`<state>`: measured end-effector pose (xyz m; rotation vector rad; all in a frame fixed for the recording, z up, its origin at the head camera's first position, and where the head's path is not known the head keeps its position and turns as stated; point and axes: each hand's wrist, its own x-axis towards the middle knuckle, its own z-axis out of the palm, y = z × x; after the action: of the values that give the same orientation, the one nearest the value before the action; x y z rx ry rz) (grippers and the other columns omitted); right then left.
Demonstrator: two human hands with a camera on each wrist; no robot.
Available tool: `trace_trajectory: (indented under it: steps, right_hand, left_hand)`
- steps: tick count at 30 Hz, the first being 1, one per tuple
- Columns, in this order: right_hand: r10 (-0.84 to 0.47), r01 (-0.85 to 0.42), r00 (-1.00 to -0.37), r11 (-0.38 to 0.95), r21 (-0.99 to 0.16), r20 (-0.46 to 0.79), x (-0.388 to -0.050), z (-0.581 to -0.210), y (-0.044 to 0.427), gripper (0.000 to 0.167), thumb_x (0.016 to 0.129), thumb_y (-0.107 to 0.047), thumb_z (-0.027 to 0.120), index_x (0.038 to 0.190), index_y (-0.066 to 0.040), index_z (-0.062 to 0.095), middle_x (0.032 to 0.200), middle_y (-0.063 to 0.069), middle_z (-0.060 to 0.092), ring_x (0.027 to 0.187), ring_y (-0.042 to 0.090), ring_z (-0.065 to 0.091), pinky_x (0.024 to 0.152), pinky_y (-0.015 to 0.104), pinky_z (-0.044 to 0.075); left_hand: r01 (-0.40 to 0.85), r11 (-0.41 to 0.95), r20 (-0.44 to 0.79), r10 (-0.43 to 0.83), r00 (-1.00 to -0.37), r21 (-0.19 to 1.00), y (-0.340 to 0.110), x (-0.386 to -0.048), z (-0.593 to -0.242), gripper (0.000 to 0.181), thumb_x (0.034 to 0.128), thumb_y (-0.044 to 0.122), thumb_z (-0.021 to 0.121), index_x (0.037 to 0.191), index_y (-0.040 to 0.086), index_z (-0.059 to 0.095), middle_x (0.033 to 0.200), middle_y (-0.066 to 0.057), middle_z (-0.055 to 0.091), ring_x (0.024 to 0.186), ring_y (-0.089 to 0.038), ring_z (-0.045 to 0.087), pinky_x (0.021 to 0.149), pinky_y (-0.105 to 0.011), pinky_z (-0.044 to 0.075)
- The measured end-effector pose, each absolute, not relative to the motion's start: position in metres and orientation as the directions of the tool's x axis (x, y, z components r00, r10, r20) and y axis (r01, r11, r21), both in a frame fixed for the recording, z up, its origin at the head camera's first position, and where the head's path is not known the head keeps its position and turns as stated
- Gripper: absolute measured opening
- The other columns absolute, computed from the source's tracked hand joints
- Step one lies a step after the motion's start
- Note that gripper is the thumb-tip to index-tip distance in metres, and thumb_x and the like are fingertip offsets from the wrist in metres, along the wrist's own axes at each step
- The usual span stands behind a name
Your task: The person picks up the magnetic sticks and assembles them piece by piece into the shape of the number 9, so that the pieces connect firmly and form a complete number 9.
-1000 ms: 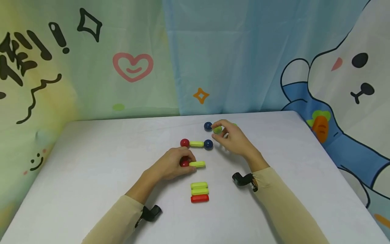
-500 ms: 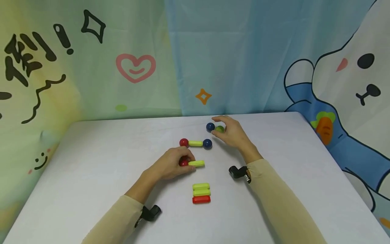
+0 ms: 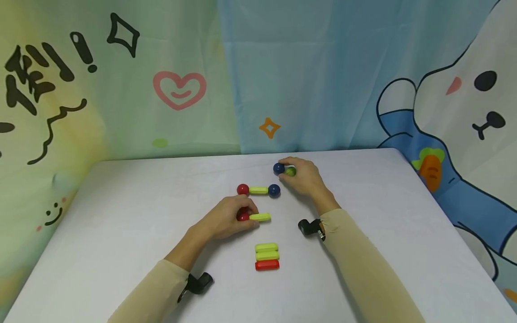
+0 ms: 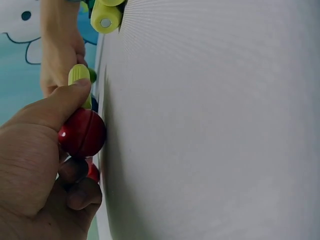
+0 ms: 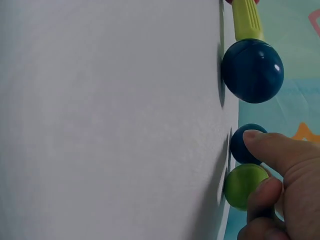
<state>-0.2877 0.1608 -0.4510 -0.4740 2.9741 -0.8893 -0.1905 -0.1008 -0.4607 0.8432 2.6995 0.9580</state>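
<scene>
My left hand grips a red ball joined to a yellow-green rod; in the left wrist view the thumb lies along the rod, above the red ball. Farther back, my right hand pinches a dark blue ball between thumb and finger. A green ball sits beside it, under the curve of the hand. The right wrist view shows the thumb on the blue ball and curled fingers against the green ball.
Between the hands lies a yellow-green rod with a red ball at its left end and a blue ball at its right. Nearer, two yellow-green rods and a red rod lie side by side on the white table.
My right hand has come round the blue and green balls, and its thumb and finger have closed on the blue one. My left hand keeps its grip, nearly still.
</scene>
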Motion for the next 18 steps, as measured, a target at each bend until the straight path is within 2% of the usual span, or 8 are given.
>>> trace_trajectory:
  steps: [11, 18]
  right_hand:
    - [-0.288, -0.287, -0.954, 0.815, -0.503, 0.078, -0.288, -0.451, 0.149, 0.042, 0.093, -0.026, 0.077, 0.132, -0.016, 0.067, 0.135, 0.007, 0.067, 0.128, 0.032, 0.059, 0.111, 0.049, 0.042]
    - [-0.288, -0.285, -0.954, 0.789, -0.544, 0.083, -0.282, -0.448, 0.149, 0.043, 0.094, -0.029, 0.075, 0.134, -0.016, 0.065, 0.141, 0.006, 0.064, 0.137, 0.031, 0.052, 0.117, 0.048, 0.036]
  left_hand:
    - [0.476, 0.618, 0.066, 0.566, -0.822, 0.625, -0.102, -0.192, -0.464, 0.025, 0.0876, 0.031, 0.083, 0.107, 0.021, 0.070, 0.096, 0.012, 0.064, 0.090, -0.008, 0.057, 0.083, -0.026, 0.051]
    - [0.477, 0.619, 0.064, 0.568, -0.821, 0.623, -0.103, -0.192, -0.463, 0.025, 0.0880, 0.031, 0.083, 0.107, 0.021, 0.071, 0.097, 0.010, 0.065, 0.091, -0.009, 0.057, 0.084, -0.026, 0.051]
